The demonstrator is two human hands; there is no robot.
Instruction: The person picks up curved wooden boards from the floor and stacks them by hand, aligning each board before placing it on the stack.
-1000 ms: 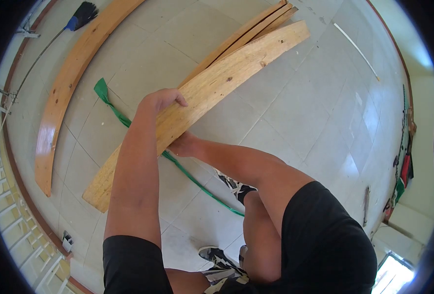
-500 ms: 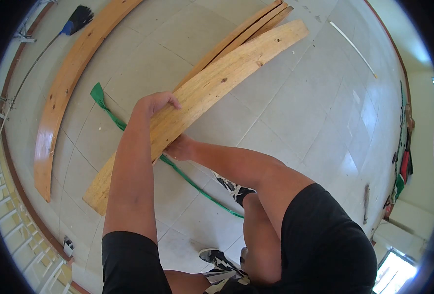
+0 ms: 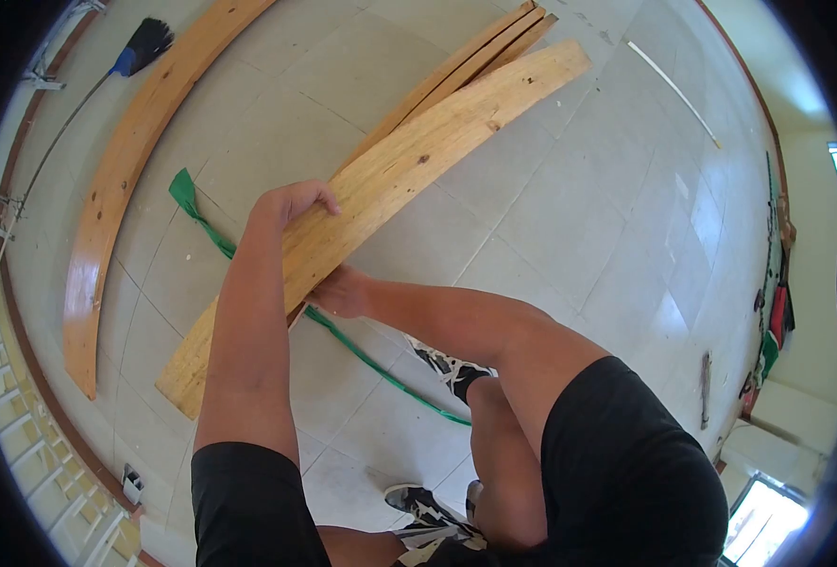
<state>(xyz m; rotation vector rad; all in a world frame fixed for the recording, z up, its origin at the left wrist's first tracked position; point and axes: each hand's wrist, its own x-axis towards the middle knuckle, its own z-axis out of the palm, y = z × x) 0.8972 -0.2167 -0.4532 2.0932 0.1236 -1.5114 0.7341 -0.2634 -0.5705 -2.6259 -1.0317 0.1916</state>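
A long light-wood plank [image 3: 409, 170] lies diagonally in front of me, above several thinner boards [image 3: 456, 76]. My left hand [image 3: 301, 200] is wrapped over its upper left edge, the fingertips on the top face. At the opposite edge, my right hand [image 3: 345, 291] grips the plank from the near side, its fingers partly hidden beneath the wood. A green strap [image 3: 381, 367] runs on the floor under the boards, and its other end [image 3: 192, 200] comes out at the left.
Another long plank [image 3: 116, 198] lies at the left, beside a broom with a dark head [image 3: 148, 45]. A thin white strip [image 3: 674, 93] is on the tiled floor at the upper right. My shoes [image 3: 428, 510] are below. A white railing [image 3: 31, 435] stands at the far left.
The view has shifted slightly. Both hands keep their hold on the plank, with hardly any movement of it over the boards beneath.
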